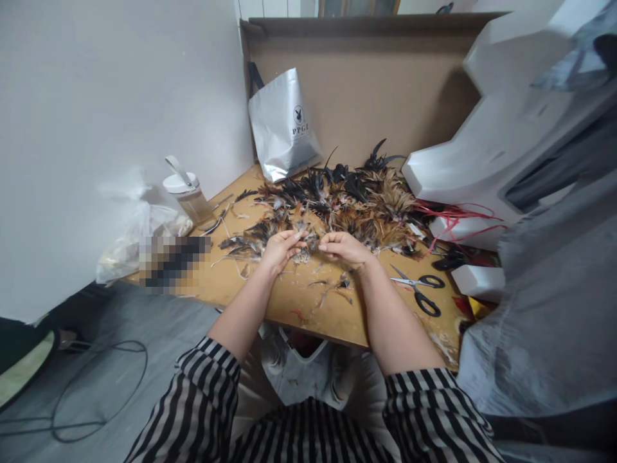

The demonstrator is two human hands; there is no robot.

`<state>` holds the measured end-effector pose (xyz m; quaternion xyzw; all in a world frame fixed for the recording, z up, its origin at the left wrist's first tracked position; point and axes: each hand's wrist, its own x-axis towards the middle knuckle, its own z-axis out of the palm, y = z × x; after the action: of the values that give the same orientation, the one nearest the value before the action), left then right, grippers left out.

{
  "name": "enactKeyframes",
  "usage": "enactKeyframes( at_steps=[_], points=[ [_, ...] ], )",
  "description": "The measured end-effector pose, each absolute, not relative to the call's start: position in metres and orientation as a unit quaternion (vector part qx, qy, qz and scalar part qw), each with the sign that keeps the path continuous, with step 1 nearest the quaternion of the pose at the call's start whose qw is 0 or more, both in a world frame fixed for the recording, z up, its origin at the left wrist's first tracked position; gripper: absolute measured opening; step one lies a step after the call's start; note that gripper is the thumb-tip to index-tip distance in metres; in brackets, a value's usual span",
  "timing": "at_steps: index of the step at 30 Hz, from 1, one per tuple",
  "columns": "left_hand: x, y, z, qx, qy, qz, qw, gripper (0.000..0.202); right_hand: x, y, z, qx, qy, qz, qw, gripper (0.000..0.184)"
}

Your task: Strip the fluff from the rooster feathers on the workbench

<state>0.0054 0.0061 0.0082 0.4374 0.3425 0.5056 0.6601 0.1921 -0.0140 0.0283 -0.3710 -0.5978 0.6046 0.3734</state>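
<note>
Over the middle of the wooden table, my left hand (283, 251) is closed in a pinch, with a small wispy feather (301, 226) at its fingertips. Facing it a short gap away, my right hand (346, 249) also pinches with thumb and forefinger; what lies between those fingers is too small to make out. Just beyond both hands spreads a broad pile of brown and black feathers (357, 218). A few loose feathers (337, 289) lie on the tabletop nearer my body. Black-handled scissors (418, 283) rest with blades apart, right of my right forearm.
Behind the pile stands a silver bag (284, 128) against a cardboard panel (376, 83). A lidded cup (190, 196) and a plastic bag (139, 238) are on the left. White foam (443, 167) and red strings (453, 222) border the right. The table (289, 308) ends before my lap.
</note>
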Motion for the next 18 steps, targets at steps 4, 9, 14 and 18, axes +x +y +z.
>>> enactKeyframes(
  at_steps=[4,9,14,18],
  points=[
    [0.003,0.007,0.006,0.436,0.31,0.479,0.696,0.022,0.194,-0.015,0.029,-0.314,-0.561,0.669,0.373,0.02],
    [0.004,0.006,0.005,0.439,0.301,0.454,0.714,0.02,0.195,-0.014,0.028,-0.305,-0.537,0.686,0.385,0.019],
    [0.007,0.004,0.005,0.45,0.309,0.443,0.712,0.019,0.193,-0.013,0.026,-0.325,-0.505,0.691,0.403,0.023],
    [0.009,0.007,0.004,0.426,0.331,0.492,0.683,0.019,0.183,-0.009,0.022,-0.345,-0.451,0.679,0.466,0.028]
  ],
)
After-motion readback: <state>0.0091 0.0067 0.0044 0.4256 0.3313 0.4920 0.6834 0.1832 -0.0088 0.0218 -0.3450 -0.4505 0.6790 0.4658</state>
